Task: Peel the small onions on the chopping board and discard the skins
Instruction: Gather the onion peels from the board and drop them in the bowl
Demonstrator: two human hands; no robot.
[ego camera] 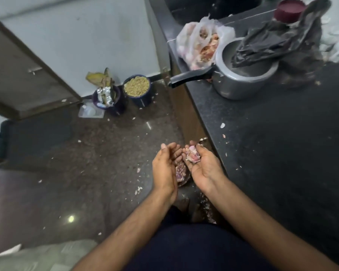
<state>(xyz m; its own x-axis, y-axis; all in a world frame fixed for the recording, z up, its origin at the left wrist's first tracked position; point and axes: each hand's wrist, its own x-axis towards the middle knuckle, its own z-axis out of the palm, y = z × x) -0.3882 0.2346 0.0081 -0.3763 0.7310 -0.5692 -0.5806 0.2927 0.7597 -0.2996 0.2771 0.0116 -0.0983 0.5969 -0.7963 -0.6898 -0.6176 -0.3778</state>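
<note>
Pink-and-white onion skins (pixel 192 156); black speckled counter (pixel 282 153); grey pot (pixel 243 83) with black handle; maroon lid (pixel 289 9).

a steel pot (pixel 245 79) under a black bag (pixel 278 42) on the dark counter (pixel 282 153), two blue buckets (pixel 139 96) on the floor.

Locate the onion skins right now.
Head view, lower centre: the onion skins sit in the cupped right hand, beside the left hand, off the counter edge.

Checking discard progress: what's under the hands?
Below the left hand and right hand, which cups onion skins, a container of skins shows in the gap. The hands cover most of it.
</note>
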